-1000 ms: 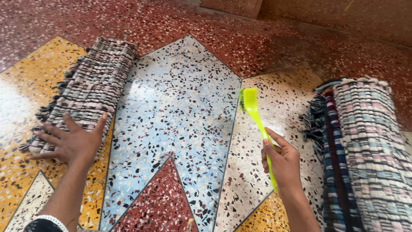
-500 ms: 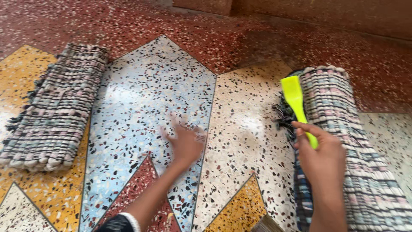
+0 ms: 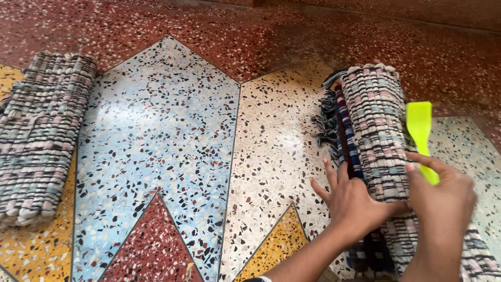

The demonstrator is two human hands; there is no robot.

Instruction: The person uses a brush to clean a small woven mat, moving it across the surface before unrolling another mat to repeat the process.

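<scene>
Right hand (image 3: 441, 201) closed around the handle of a yellow-green plastic brush (image 3: 420, 133); brush long axis runs near-vertical in view, broad head pointing away from the person, over the right edge of the rolled woven mat (image 3: 378, 136). Left hand (image 3: 352, 201) open, fingers spread, palm flat against the near left side of that roll, holding nothing. Roll lies lengthwise away from the person on the terrazzo floor (image 3: 167, 130), dark fringe on its left; a second folded mat (image 3: 39, 136) lies well apart at far left.
</scene>
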